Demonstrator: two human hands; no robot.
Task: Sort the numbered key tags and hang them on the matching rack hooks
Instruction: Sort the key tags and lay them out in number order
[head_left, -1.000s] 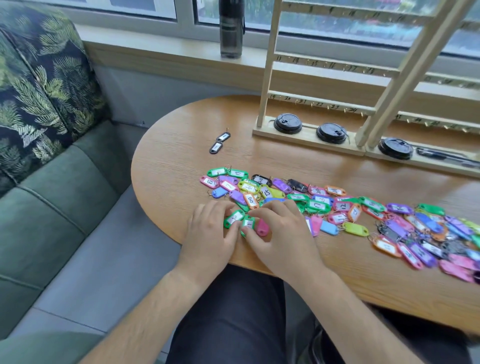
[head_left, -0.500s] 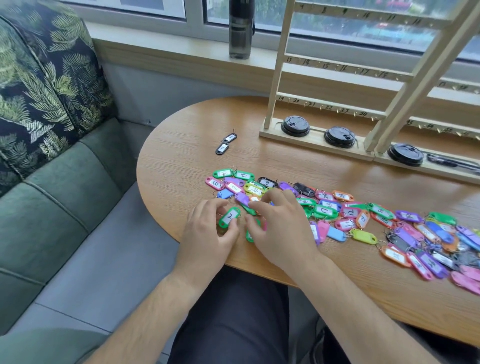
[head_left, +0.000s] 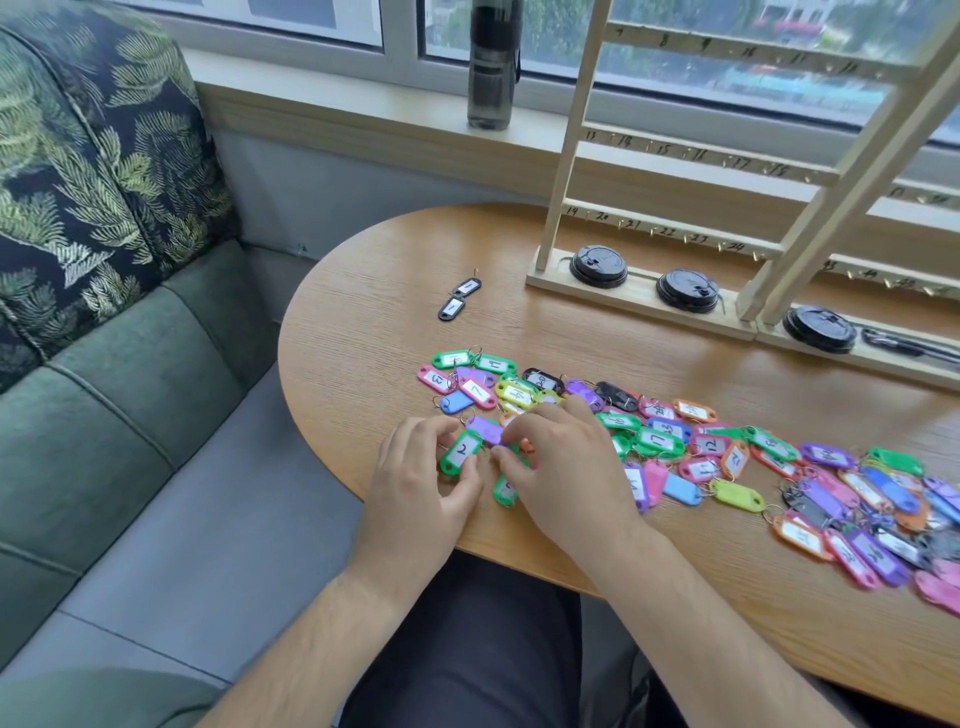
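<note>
The grip of the left hand (head_left: 423, 480) was narrow and closed on a green key tag marked 2 (head_left: 460, 453), with the thumb at the tag's near end and the fingertips curled over its far end. The tag sat close to the counter's near edge, at the left end of the pile. The grip of the right hand (head_left: 563, 467) could not be judged. Its fingers were bent down over the tags, with the fingertips at the end of a purple tag (head_left: 485, 432) just beside the green one. The hand itself hid whether anything was pinched. A second green tag (head_left: 505, 489) showed only in part beside the right thumb, and its number was unreadable. Both bare forearms came in from the bottom edge, with the wrists over the near rim.

The pile of key tags (head_left: 670, 441) spread rightward across the wooden counter (head_left: 363, 322) in many colours. A few numbers were legible, such as 3, 7, 12 and 17. Toward the right the tags were blurred and cut off by the frame. Two black tags marked 1 (head_left: 460, 299) lay apart from the pile, further back and to the left.

A wooden rack (head_left: 670, 233) stood at the back of the counter. Numbers 19 to 24 were readable on its lowest left rail, the higher rails were fainter, and its top and right side were cut off. Three black cup lids (head_left: 687, 290) sat on its base. A dark bottle (head_left: 491, 62) stood on the windowsill with its top out of frame. A green sofa (head_left: 130, 415) with a leaf-print cushion (head_left: 78, 156) filled the left.
</note>
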